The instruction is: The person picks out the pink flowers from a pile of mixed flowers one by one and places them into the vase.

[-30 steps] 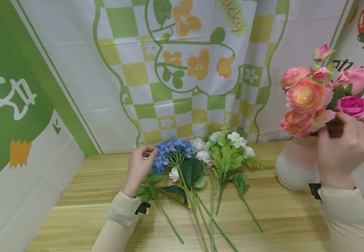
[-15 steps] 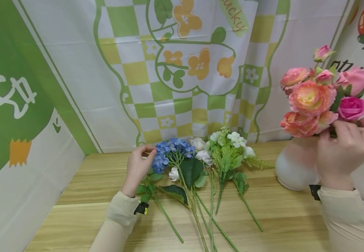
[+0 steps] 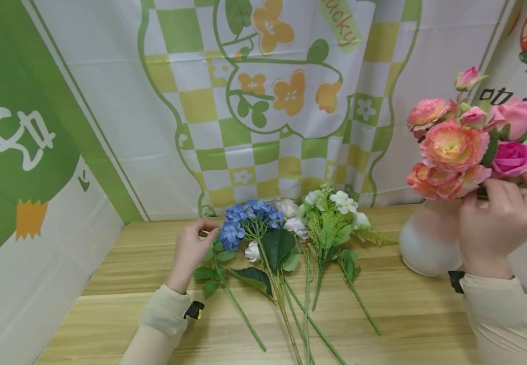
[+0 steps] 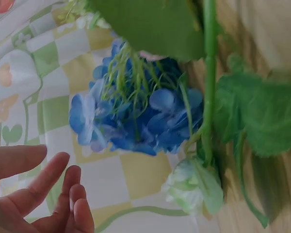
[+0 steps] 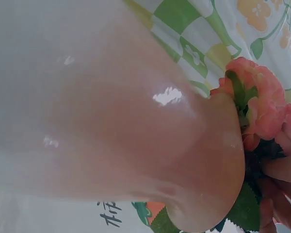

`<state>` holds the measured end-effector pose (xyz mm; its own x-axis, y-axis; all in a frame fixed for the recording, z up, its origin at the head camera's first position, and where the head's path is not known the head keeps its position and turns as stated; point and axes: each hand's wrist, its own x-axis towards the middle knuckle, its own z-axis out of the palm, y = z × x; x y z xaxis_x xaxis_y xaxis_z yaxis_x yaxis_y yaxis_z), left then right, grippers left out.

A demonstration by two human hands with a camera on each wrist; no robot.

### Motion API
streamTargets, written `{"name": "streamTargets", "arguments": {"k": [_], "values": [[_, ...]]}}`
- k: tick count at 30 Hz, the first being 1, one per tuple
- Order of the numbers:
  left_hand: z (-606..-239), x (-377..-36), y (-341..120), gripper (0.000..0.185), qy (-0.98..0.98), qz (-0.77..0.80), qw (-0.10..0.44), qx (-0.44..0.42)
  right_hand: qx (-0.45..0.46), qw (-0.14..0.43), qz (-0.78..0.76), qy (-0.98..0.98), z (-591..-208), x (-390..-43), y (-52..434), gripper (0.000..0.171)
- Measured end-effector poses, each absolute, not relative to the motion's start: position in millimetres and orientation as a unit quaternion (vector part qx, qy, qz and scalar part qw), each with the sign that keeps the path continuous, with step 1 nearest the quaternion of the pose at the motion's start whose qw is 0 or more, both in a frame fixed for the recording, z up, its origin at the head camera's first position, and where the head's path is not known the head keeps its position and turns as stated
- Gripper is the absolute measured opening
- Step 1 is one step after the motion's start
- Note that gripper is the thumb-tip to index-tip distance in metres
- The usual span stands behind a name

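Note:
A blue hydrangea stem (image 3: 250,217) lies on the wooden table (image 3: 409,314) among several white-flowered stems (image 3: 336,210). My left hand (image 3: 192,247) hovers just left of the blue bloom with its fingers relaxed, holding nothing. In the left wrist view the blue hydrangea (image 4: 136,116) is a short gap from my fingers (image 4: 48,187). At the right stands a white round vase (image 3: 427,243) filled with pink and orange roses (image 3: 450,147). My right hand (image 3: 500,218) grips the stems at the vase's mouth. The right wrist view shows the vase (image 5: 111,121) close up and my fingertips (image 5: 281,194) among leaves.
A green, yellow and white printed cloth (image 3: 268,126) hangs behind and along the left side. The loose stems (image 3: 300,314) reach toward the table's front edge. A white bud (image 4: 191,187) and green leaves (image 4: 266,111) lie beside the hydrangea.
My left hand has let go of the blue bloom and drawn back to the left. My right hand has shifted slightly up and right at the vase's mouth.

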<state>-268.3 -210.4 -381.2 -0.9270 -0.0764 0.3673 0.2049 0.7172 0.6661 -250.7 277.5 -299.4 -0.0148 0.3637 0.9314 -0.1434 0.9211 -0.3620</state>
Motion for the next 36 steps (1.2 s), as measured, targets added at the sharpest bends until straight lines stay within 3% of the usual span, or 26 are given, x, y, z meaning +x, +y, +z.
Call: {"name": "streamTargets", "arguments": {"k": [11, 17, 19, 22, 26, 29, 31, 34, 36], "values": [[-394, -264, -174, 0.007, -0.939, -0.317, 0.120, -0.058, -0.090, 0.658, 0.286, -0.690, -314, -245, 262, 0.017], [-403, -260, -153, 0.009, -0.949, -0.299, 0.074, -0.072, -0.015, 0.689, 0.380, -0.616, -326, -244, 234, 0.012], [-405, -260, -146, 0.013, -0.953, -0.288, 0.055, -0.073, 0.033, 0.664, 0.385, -0.640, -332, -245, 223, 0.015], [-408, -260, -136, 0.022, -0.959, -0.272, 0.030, -0.070, 0.089, 0.523, 0.357, -0.769, -340, -246, 205, 0.029], [-412, -263, -122, 0.038, -0.966, -0.249, 0.003, -0.069, 0.090, 0.179, 0.269, -0.942, -347, -251, 185, 0.046], [-416, -265, -112, 0.051, -0.972, -0.227, -0.008, -0.065, 0.072, -0.005, 0.190, -0.979, -355, -257, 170, 0.057], [-418, -266, -107, 0.058, -0.974, -0.216, -0.014, -0.063, 0.065, -0.061, 0.152, -0.984, -362, -262, 160, 0.064], [-419, -266, -102, 0.060, -0.975, -0.210, -0.028, -0.068, 0.053, -0.096, 0.123, -0.986, -372, -271, 152, 0.071], [-419, -267, -99, 0.061, -0.974, -0.209, -0.041, -0.073, 0.047, -0.109, 0.124, -0.985, -377, -278, 149, 0.065]]}}
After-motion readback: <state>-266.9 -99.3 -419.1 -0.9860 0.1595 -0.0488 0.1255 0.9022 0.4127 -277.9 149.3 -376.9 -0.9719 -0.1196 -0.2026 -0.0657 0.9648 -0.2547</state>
